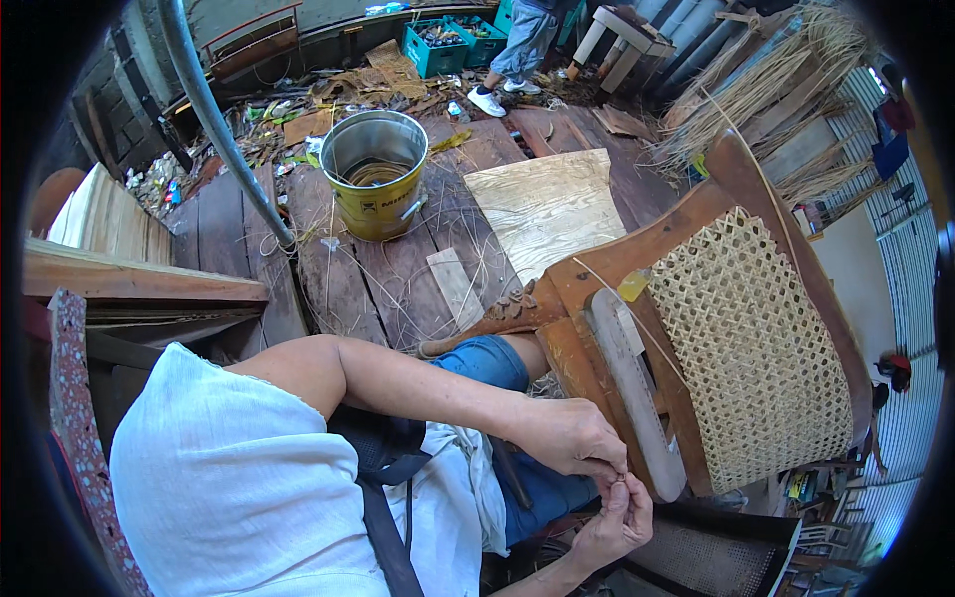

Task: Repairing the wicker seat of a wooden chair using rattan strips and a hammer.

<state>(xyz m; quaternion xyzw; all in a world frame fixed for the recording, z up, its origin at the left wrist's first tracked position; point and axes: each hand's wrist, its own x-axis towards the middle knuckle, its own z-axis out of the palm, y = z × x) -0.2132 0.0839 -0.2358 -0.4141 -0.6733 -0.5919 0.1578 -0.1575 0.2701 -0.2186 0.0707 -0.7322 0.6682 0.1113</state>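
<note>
My left hand [575, 436] reaches in from the left and pinches its fingertips together beside the lower edge of a brown wooden chair frame [587, 368]. Just under it, my right hand [619, 525] is pinched too, its thumb and finger meeting the left fingertips. Whatever lies between them is too small to make out. A woven cane panel [746, 358] with an open lattice pattern fills part of the frame, which rests tilted by my legs. A pale, worn wooden strip [637, 398] lies along the frame close to both hands. One long loose strand crosses the wood.
A yellow metal bucket [378, 204] with coiled strands inside stands on the plank floor [328, 269]. Near it lie a plywood sheet [547, 204] and a small board [455, 284]. Another person [527, 50] stands beyond, beside green crates [438, 50]. Dry strand bundles [766, 90] lean at right.
</note>
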